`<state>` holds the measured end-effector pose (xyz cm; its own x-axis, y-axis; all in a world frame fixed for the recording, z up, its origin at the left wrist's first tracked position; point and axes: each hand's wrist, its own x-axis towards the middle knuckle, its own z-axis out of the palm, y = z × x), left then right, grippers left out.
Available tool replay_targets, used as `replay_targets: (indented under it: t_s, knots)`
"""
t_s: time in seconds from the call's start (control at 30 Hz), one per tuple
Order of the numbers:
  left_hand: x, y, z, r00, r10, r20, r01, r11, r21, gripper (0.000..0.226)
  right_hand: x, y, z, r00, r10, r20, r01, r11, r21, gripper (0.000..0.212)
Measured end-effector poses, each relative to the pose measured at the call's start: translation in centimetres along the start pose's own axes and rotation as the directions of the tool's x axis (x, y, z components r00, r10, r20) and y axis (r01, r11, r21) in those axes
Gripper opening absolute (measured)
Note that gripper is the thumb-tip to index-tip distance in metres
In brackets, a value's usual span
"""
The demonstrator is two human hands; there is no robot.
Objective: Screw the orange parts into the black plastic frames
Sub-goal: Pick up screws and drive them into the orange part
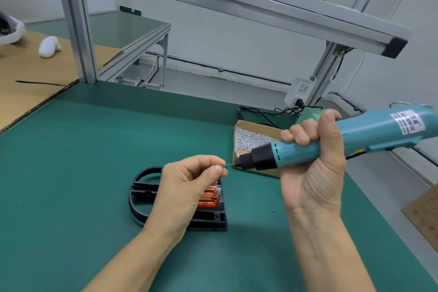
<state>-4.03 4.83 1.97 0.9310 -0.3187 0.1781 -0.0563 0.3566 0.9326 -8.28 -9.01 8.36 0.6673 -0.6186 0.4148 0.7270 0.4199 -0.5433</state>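
Behind the screwdriver (pixel 331 142): screw box (pixel 254 136).

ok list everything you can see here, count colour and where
frame: one, black, on the mat under the left hand
orange part: one, orange, seated in the frame
screwdriver: one, teal with black nose, held above the mat
screw box: one, brown cardboard, full of silver screws, behind the screwdriver's tip
mat: one, green, covers the bench
cardboard sheet: one, brown, far left
socket: one, white, on the right post
left hand: pinches something small at the screwdriver's bit, likely a screw
right hand: grips the screwdriver
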Motion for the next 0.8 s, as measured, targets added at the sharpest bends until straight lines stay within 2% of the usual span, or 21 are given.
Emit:
replay_targets:
  t_s: [0.2,0.33,0.4,0.47,0.53,0.6,0.63,0.7,0.8]
  knots:
    - [0.3,-0.2,-0.1,0.999,0.018,0.04,-0.02,0.999,0.051,0.021,0.4,0.1,-0.5,1.0,0.022,-0.017,-0.022,1.0,0.008,0.01]
    - [0.4,-0.2,-0.5,0.997,-0.02,0.081,0.014,0.997,0.071,0.022,0.7,0.2,-0.9,0.998,0.054,-0.044,-0.053,0.998,0.021,0.012]
    - [0.7,-0.1,-1.0,0.994,-0.042,0.102,0.028,0.99,0.138,0.024,1.0,0.4,-1.2,0.997,0.067,-0.048,-0.067,0.998,0.013,0.012]
    - [1.1,0.0,-2.0,0.994,-0.018,0.106,-0.016,0.952,0.307,0.032,1.3,0.6,-1.5,0.995,0.087,-0.043,-0.088,0.996,-0.016,0.011]
    - [1.5,0.1,-3.2,0.987,0.048,0.155,-0.131,0.797,0.59,0.034,1.5,0.9,-1.9,0.992,0.121,-0.032,-0.123,0.99,-0.068,0.011]
    - [1.4,-0.1,-4.1,0.945,0.003,0.328,-0.274,0.556,0.785,0.038,1.5,1.4,-2.3,0.988,0.152,-0.012,-0.152,0.978,-0.139,0.01]
    - [1.3,-0.3,-4.3,0.914,-0.081,0.398,-0.322,0.452,0.832,0.045,1.5,1.6,-2.5,0.986,0.165,-0.002,-0.163,0.971,-0.177,0.01]
    - [1.0,-1.1,-4.4,0.862,-0.233,0.45,-0.377,0.298,0.877,0.054,1.4,2.2,-2.7,0.981,0.194,0.017,-0.184,0.953,-0.242,0.012]
    - [1.0,-1.7,-4.3,0.848,-0.257,0.463,-0.429,0.18,0.885,0.056,1.4,2.8,-2.7,0.972,0.231,0.05,-0.205,0.929,-0.309,0.013]
